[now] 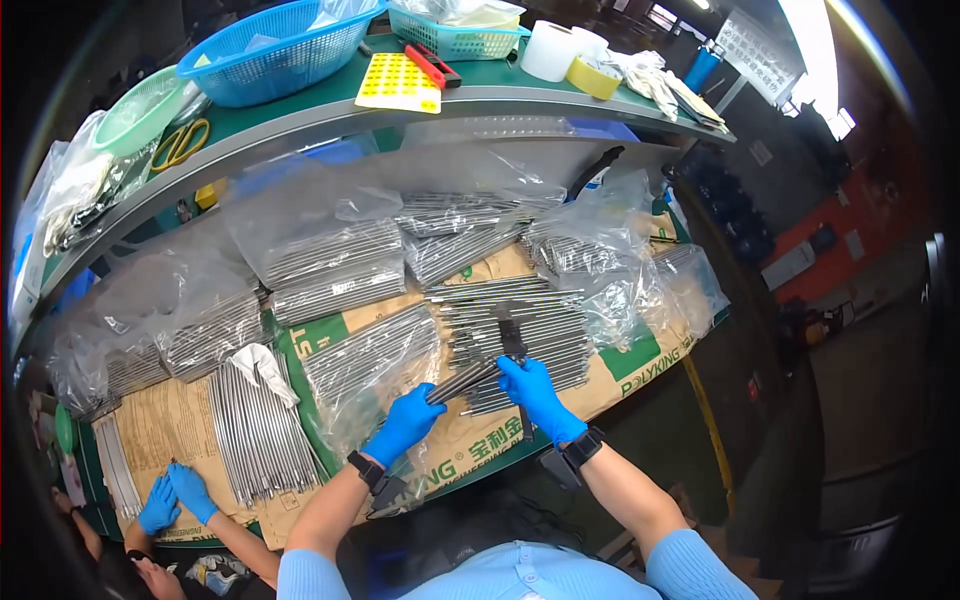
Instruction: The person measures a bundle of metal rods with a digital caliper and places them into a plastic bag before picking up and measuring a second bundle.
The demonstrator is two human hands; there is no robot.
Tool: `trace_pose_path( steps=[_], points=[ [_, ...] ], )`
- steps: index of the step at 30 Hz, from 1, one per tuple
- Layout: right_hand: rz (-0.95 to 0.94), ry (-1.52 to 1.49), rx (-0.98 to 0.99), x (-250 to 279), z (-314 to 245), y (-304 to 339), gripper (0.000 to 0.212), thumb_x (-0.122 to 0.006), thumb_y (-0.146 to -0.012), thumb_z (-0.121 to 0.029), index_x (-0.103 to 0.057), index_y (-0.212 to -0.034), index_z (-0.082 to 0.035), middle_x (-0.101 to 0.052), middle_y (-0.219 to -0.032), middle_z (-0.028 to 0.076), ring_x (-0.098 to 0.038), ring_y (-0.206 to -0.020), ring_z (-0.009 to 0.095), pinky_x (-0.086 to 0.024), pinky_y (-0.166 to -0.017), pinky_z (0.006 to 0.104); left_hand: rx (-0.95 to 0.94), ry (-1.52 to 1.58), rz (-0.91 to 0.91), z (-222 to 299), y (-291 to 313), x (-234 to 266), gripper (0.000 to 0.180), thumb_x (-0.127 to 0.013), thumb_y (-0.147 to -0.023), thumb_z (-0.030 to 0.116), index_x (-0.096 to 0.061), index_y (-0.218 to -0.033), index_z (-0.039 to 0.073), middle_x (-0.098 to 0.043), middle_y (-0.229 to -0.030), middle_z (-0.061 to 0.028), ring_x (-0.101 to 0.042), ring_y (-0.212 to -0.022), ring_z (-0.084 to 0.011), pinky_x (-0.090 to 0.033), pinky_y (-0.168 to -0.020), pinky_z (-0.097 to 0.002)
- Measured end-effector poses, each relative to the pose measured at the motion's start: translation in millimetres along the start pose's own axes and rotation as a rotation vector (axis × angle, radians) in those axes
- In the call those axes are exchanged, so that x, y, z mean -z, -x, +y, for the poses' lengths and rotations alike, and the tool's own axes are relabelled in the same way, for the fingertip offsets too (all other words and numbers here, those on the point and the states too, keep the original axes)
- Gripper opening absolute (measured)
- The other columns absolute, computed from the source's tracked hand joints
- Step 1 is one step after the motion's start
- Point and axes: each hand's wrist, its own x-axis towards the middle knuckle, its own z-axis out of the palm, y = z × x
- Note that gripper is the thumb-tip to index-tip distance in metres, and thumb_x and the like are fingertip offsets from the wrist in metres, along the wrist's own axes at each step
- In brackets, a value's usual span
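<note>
My left hand [408,420], in a blue glove, is closed round the near end of a small bundle of thin metal rods [462,382]. The far end of the bundle reaches my right hand [538,395], also gloved in blue. That hand is closed on a dark, long tool that looks like a caliper [510,335], its wide head pointing away from me and its narrow bar running down past my fingers. Whether the rods touch the caliper's jaws is hard to make out. Beneath both hands lies a spread layer of loose metal rods [560,345] on brown paper sacks.
Plastic-bagged rods [340,270] line the bench's back; another bag [375,360] lies left of my hands. Farther left are more rods [255,430], a white glove [265,372] and another person's gloved hands [180,495]. A raised shelf [480,98] holds baskets, tape and scissors.
</note>
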Motion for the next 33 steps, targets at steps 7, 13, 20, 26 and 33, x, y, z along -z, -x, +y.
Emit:
trace_pose_path(
  steps=[7,13,20,26,33],
  points=[
    [0.16,-0.12,0.043,93,29,-51,0.03,-0.056,-0.088,-0.034,-0.064,-0.084,-0.005,-0.048,-0.056,-0.002,-0.036,-0.041,0.005,-0.026,-0.038,0.021,-0.115,-0.181,-0.226,28,-51,-6,0.009,-0.059,-0.073,0.015,-0.063,-0.08,0.019,-0.052,-0.087,-0.0115,-0.058,-0.072,-0.033,-0.046,-0.06,-0.0421],
    [0.239,-0.087,0.058,199,25,-40,0.031,-0.053,-0.089,-0.034,-0.065,-0.086,-0.006,-0.046,-0.054,-0.003,-0.035,-0.039,0.005,-0.024,-0.037,0.0207,-0.017,-0.43,-0.279,48,-153,-1,0.011,-0.057,-0.074,0.016,-0.065,-0.082,0.019,-0.055,-0.087,-0.0128,-0.058,-0.075,-0.0336,-0.046,-0.062,-0.043],
    [0.273,-0.016,-0.15,282,35,-2,0.026,-0.054,-0.089,-0.028,-0.066,-0.084,-0.006,-0.05,-0.055,-0.001,-0.04,-0.044,0.005,-0.029,-0.042,0.021,-0.319,-0.545,-0.256,33,-256,-48,0.011,-0.056,-0.075,0.012,-0.066,-0.08,0.013,-0.056,-0.085,-0.0149,-0.058,-0.077,-0.0332,-0.047,-0.065,-0.0419],
    [0.229,0.157,-0.047,305,43,-4,0.021,-0.055,-0.088,-0.023,-0.066,-0.085,-0.005,-0.051,-0.056,-0.001,-0.042,-0.046,0.006,-0.031,-0.043,0.0223,-0.144,-0.44,-0.175,23,-273,-83,0.014,-0.057,-0.073,0.007,-0.066,-0.084,0.006,-0.053,-0.113,-0.0188,-0.051,-0.103,-0.036,-0.043,-0.085,-0.0432],
    [-0.009,0.447,0.046,277,51,-19,0.022,-0.059,-0.086,-0.023,-0.066,-0.086,-0.002,-0.054,-0.057,0.001,-0.05,-0.052,0.008,-0.038,-0.05,0.0242,-0.147,-0.187,0.073,23,-209,-95,0.024,-0.058,-0.075,0.004,-0.063,-0.099,0.004,-0.04,-0.133,-0.0199,-0.038,-0.122,-0.038,-0.029,-0.103,-0.0452]
  ],
)
